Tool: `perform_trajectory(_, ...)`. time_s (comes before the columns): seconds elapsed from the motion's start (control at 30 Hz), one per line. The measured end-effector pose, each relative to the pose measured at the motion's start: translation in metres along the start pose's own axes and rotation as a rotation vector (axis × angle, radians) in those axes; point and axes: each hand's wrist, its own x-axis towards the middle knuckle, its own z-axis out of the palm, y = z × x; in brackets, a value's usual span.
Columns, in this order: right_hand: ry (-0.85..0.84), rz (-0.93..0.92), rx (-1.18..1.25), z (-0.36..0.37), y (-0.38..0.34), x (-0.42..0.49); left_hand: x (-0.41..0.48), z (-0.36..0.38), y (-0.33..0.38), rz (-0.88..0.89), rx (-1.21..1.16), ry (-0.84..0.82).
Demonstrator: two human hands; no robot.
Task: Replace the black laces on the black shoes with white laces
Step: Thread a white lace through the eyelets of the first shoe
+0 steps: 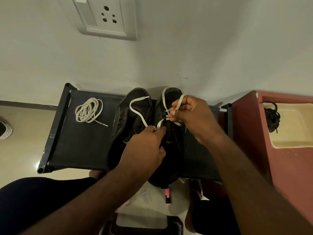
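We see two black shoes [135, 119] side by side on a black rack [79, 141], and both hands are over the right one. Our left hand [145, 148] pinches one end of the white lace [135, 111], while our right hand [191, 114] grips its looped other part. A second white lace [89, 110] lies coiled on the rack to the left, and the black laces [271, 118] rest in a cream tray [291, 133] at the right.

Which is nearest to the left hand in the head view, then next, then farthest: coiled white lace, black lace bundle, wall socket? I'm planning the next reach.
From the left hand:
1. Coiled white lace, on the black rack's left part.
2. Black lace bundle, right, in the cream tray.
3. Wall socket, up on the wall.
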Motion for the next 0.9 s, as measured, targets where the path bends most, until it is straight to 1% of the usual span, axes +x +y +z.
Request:
perform_trajectory(0.3, 0.005, 0.053, 0.111, -0.004, -0.003, 0.001, 0.002, 0.000, -0.001, -0.023, -0.005, 0.012)
perform_trajectory(0.47, -0.046, 0.029, 0.078, -0.002, -0.004, 0.001, 0.003, 0.000, -0.001, -0.030, -0.018, 0.009)
perform_trajectory(0.57, -0.063, -0.019, 0.004, 0.001, -0.003, 0.000, 0.003, 0.000, -0.001, -0.017, -0.021, 0.006)
perform_trajectory(0.77, -0.038, -0.124, -0.245, 0.004, -0.004, -0.001, 0.002, 0.000, -0.001, -0.017, -0.039, -0.005)
perform_trajectory(0.83, -0.039, -0.127, -0.335, 0.006, -0.003, 0.000, 0.001, 0.001, -0.002, -0.015, -0.040, 0.004)
perform_trajectory(0.9, -0.043, -0.094, -0.337, 0.008, -0.002, 0.000, 0.000, 0.001, -0.002, -0.005, -0.040, 0.018)
